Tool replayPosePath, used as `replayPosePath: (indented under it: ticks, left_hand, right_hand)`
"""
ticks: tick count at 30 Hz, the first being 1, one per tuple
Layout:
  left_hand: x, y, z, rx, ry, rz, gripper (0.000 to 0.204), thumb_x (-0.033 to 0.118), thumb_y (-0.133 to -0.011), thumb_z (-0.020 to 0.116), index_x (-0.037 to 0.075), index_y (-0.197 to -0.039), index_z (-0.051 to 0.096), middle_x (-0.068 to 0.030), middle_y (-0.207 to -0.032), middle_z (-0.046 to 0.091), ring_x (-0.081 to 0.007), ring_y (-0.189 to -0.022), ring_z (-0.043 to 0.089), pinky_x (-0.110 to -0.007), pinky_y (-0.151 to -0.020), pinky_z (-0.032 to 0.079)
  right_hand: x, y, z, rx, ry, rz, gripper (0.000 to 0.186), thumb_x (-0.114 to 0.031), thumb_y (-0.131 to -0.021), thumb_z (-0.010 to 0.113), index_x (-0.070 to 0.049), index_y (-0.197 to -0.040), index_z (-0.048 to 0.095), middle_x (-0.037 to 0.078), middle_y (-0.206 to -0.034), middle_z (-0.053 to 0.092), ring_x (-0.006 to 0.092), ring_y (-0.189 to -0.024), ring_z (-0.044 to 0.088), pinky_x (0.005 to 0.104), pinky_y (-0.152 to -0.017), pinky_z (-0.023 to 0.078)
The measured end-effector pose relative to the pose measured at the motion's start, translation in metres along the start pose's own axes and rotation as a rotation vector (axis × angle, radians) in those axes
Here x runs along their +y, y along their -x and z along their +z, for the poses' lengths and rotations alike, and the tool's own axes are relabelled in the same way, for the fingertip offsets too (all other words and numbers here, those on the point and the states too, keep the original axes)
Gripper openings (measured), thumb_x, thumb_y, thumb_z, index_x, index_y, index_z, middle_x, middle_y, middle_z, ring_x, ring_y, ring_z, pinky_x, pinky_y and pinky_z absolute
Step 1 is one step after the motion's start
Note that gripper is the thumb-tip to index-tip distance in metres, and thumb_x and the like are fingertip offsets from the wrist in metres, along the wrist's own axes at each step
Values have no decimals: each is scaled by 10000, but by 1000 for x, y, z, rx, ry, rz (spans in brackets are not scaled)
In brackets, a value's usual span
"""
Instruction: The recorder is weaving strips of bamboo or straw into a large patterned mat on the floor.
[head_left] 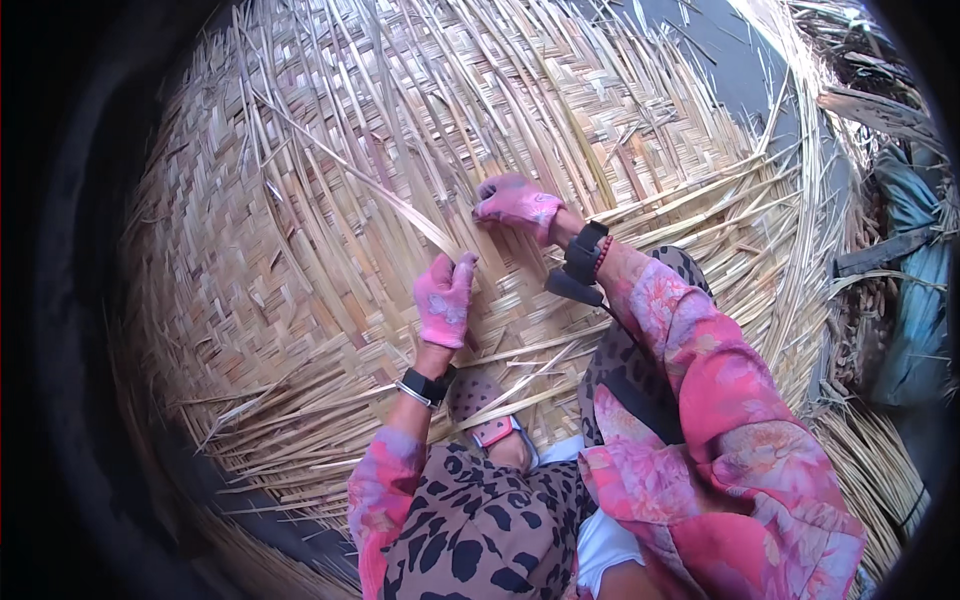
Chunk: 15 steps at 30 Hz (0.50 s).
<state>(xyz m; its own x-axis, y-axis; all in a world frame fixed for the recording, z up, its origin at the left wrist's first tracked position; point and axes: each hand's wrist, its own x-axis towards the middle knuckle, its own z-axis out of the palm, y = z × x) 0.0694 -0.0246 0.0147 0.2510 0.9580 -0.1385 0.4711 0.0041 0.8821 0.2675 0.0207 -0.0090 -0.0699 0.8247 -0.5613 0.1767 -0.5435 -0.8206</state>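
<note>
My left hand wears a pink glove and pinches the end of a long pale split strip that runs diagonally up over the woven mat. My right hand, also gloved in pink, is just above and right of it, low over the mat's lengthwise loose strips, with fingers curled; what they hold, if anything, is hidden. Both wrists carry dark straps.
I sit on the mat, my sandalled foot below my hands. Loose strips fan out along the right side. A bundle of reeds, wooden pieces and blue sheeting lie along the right edge. Grey ground shows beyond.
</note>
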Motion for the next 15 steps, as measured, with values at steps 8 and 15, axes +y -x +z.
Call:
replayPosePath:
  ticks: [8,15]
  left_hand:
    - [-1,-9,1,43,-99,52,325,215,-803,652,32,-613,462,-21,-515,378,-81,-474,349,-281,-433,307]
    - [-6,-21,15,18,-301,146,183,212,-750,641,49,-725,562,-107,-597,527,-216,-510,529,-331,-483,416]
  right_hand:
    - [-33,19,8,-136,-126,72,138,-134,-713,679,-25,-767,615,14,-637,579,91,-553,534,222,-475,413]
    - [-46,60,-2,-218,-328,-17,222,-103,-775,651,-2,-961,586,38,-824,607,109,-815,600,235,-764,472]
